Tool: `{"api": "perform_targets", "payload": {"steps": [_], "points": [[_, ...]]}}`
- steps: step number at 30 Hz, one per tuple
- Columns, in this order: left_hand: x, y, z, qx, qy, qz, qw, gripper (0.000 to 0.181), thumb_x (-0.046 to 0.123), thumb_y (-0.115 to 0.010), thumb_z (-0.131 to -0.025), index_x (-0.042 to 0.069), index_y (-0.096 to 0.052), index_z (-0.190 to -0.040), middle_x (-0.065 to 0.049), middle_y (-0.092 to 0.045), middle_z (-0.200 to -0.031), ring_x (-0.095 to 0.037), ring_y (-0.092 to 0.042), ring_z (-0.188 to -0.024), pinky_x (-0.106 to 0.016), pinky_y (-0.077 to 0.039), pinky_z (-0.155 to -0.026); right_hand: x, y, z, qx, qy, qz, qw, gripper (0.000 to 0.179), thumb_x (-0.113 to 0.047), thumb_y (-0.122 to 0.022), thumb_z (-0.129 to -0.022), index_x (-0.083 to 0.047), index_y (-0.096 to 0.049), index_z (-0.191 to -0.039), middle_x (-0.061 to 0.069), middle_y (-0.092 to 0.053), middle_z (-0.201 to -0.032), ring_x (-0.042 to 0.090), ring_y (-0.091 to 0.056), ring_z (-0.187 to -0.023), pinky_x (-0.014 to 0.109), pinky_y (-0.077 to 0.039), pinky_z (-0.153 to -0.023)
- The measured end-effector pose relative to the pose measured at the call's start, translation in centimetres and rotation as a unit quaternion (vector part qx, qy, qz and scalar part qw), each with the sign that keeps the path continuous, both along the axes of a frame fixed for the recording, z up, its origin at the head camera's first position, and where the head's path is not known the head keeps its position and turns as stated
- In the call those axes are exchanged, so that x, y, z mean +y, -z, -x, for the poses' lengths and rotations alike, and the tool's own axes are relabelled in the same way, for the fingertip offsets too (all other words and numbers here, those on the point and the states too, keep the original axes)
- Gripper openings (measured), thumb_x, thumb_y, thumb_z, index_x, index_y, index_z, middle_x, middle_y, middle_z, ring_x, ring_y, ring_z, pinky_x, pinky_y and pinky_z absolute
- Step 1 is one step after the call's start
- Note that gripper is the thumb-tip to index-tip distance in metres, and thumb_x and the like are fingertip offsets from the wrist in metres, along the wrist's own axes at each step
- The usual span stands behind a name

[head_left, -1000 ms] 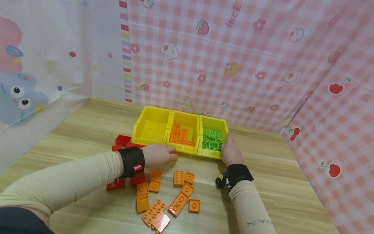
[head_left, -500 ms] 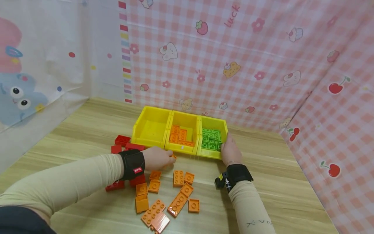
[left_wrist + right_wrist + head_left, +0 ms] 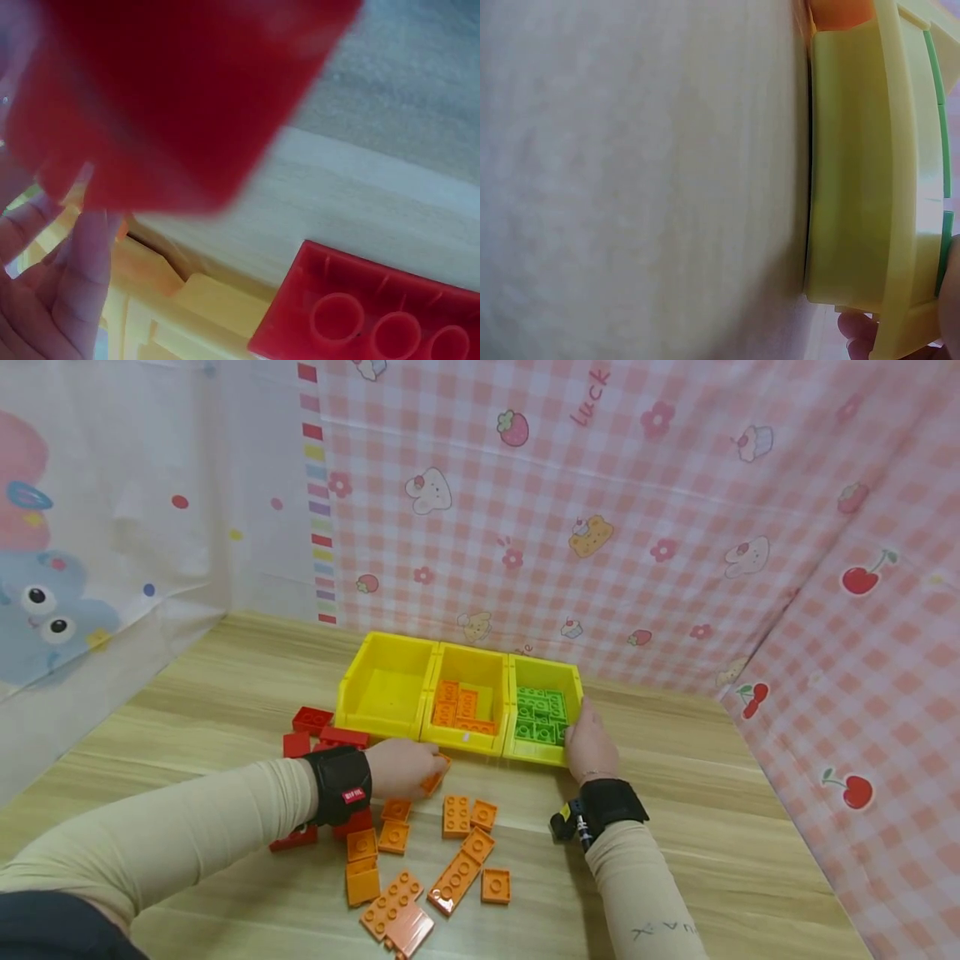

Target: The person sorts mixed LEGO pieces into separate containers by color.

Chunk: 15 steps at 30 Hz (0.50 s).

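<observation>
In the head view my left hand (image 3: 401, 768) pinches an orange toy building brick (image 3: 437, 775) just in front of the yellow bins. The left wrist view shows those fingers at the left, partly hidden behind a blurred red brick (image 3: 187, 97) close to the camera. My right hand (image 3: 592, 747) grips the outer side wall of the right yellow bin (image 3: 542, 753), which holds green bricks (image 3: 542, 714). Its fingers (image 3: 857, 328) curl under that bin's rim in the right wrist view. Orange bricks (image 3: 457, 706) lie in the middle bin (image 3: 463, 739); the left bin (image 3: 386, 689) holds nothing.
Several loose orange bricks (image 3: 455, 881) lie on the wooden table (image 3: 750, 860) between the forearms. Red bricks (image 3: 311, 720) are around and partly under the left wrist. A pink checked cloth wall (image 3: 525, 527) stands behind the bins, with further cloth walls at both sides.
My left hand has drawn slightly back from the bins' front edge, and more of the orange brick now shows at its fingertips. The right hand keeps its grip on the bin.
</observation>
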State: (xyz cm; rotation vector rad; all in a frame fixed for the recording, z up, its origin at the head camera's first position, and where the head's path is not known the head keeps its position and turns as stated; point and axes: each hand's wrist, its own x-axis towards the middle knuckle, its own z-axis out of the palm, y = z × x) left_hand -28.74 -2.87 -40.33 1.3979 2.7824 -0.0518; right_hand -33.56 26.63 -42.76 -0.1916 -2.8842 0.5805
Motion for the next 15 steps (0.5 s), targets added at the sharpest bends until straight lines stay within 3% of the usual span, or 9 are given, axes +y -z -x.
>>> {"api": "perform_targets", "payload": {"steps": [5,9,12,15], "points": [[-0.3,-0.3,0.1,-0.037,0.025,-0.014,0.9989,0.023,0.025,-0.074,-0.079,0.017,-0.065,-0.098,0.003,-0.052,-0.087,-0.010,-0.049,-0.069,-0.025,-0.044,-0.062,0.0,-0.1,-0.1,-0.001,-0.002,0.000,1.0000,0.052,-0.014,-0.034,-0.098,-0.002,-0.020,-0.146,0.023,-0.043,-0.135,0.037,-0.051,-0.113,0.050,-0.041,-0.090],[-0.5,-0.8,0.4,-0.048,0.063,-0.053,0.9955,0.017,0.027,-0.071,-0.082,0.019,-0.063,-0.096,0.004,-0.050,-0.094,-0.008,-0.049,-0.072,-0.021,-0.044,-0.065,0.0,-0.1,-0.1,0.000,-0.005,0.003,1.0000,0.052,-0.015,-0.035,-0.098,-0.003,-0.020,-0.147,0.023,-0.043,-0.135,0.037,-0.050,-0.113,0.050,-0.041,-0.090],[-0.1,-1.9,1.2,-0.013,0.083,-0.111,0.9903,0.018,0.020,-0.071,-0.082,0.016,-0.063,-0.097,-0.001,-0.053,-0.103,-0.010,-0.054,-0.077,-0.021,-0.047,-0.067,0.0,-0.1,-0.1,0.002,-0.009,0.003,1.0000,0.053,-0.015,-0.035,-0.098,-0.002,-0.020,-0.147,0.023,-0.043,-0.135,0.037,-0.050,-0.114,0.050,-0.041,-0.091],[0.7,-3.2,2.9,0.046,0.063,-0.160,0.9840,0.017,0.013,-0.072,-0.080,0.011,-0.062,-0.094,-0.005,-0.053,-0.101,-0.013,-0.054,-0.073,-0.024,-0.047,-0.063,0.1,0.0,-0.1,0.006,-0.011,0.001,0.9999,0.053,-0.015,-0.036,-0.098,-0.002,-0.019,-0.147,0.024,-0.043,-0.134,0.038,-0.051,-0.113,0.050,-0.041,-0.090]]}}
